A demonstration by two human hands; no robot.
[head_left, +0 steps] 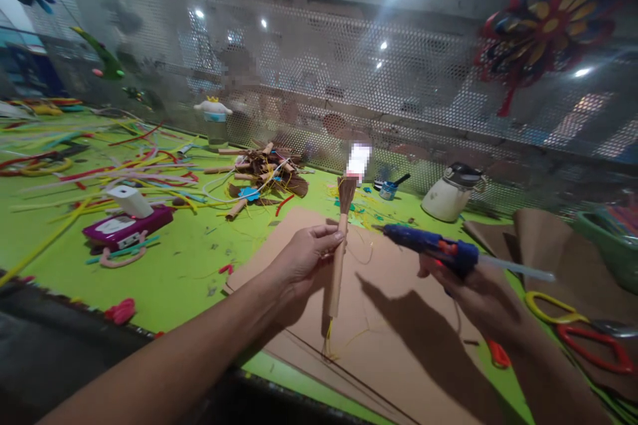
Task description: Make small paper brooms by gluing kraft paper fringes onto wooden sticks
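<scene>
My left hand (309,259) is closed around a small handmade broom (337,279), its tan rolled handle slanting down and its brown bristle end (345,196) pointing up and away. Thin yellow strands (329,342) hang from the handle's lower end. In my right hand (468,289) is a blue hot glue gun (431,246), fingers wrapped round its grip. Its nozzle points left toward the broom, a gap away from it. A clear glue stick (518,267) sticks out of its back. Brown paper sheets (399,332) lie under both hands.
A purple power strip (127,229) with a white plug sits left among scattered pipe cleaners (134,159). Behind lies a pile of brown rolled pieces (266,176). A white kettle (446,196), scissors (593,345) and a green basket (608,249) stand or lie right. Perforated metal mesh (419,99) borders the back.
</scene>
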